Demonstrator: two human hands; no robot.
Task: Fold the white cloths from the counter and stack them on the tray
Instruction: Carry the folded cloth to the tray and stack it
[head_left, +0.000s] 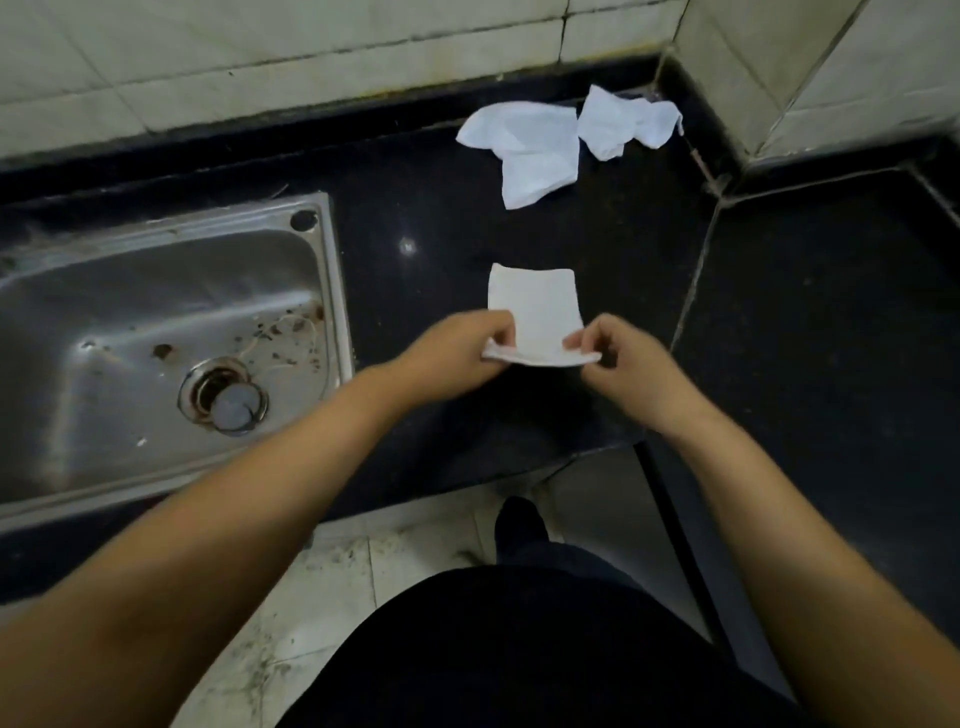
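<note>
A small white cloth (537, 312), partly folded, is held over the black counter (426, 218). My left hand (457, 353) pinches its near left corner and my right hand (623, 358) pinches its near right corner. The far part of the cloth stretches away from me toward the wall. Two crumpled white cloths lie at the back of the counter: a larger one (524, 145) and a smaller one (623, 122) beside it near the corner. No tray is in view.
A steel sink (156, 332) with a dirty basin and drain is set into the counter at the left. Tiled walls (311, 41) close off the back and the right corner. The counter continues to the right past a seam. The floor and my dark clothes show below.
</note>
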